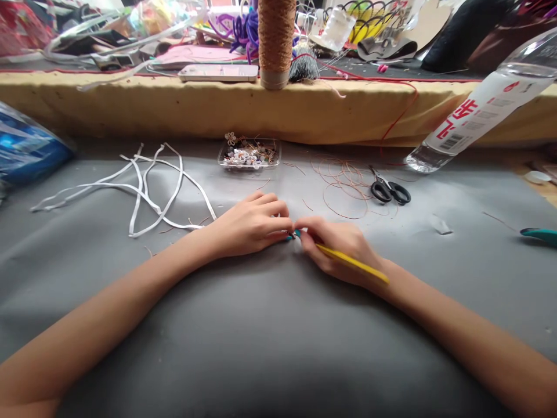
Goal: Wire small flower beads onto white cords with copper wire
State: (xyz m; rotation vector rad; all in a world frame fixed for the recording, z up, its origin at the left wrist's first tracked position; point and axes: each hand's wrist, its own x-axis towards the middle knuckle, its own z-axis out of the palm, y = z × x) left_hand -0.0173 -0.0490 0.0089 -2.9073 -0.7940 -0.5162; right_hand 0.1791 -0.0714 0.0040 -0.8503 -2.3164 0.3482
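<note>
My left hand [267,223] is over the grey mat with its fingers bent and drawn together. A small teal piece [289,236] shows at its fingertips, partly covered by them. Right beside it, my right hand [333,244] is closed around a thin yellow tool [354,265], whose back end slants out toward the wrist. The tool's exact kind is hidden by the hand. A bit of teal also shows at the right fingertips, and the two hands' fingertips nearly touch.
A clear tray [250,157] of small beads and charms stands beyond the hands. White cords [159,191] lie left; coiled brown wire [343,180] and black-handled scissors [385,188] lie right. A water bottle [474,113] leans on the padded ledge [174,110], which bears a thread spool [276,43].
</note>
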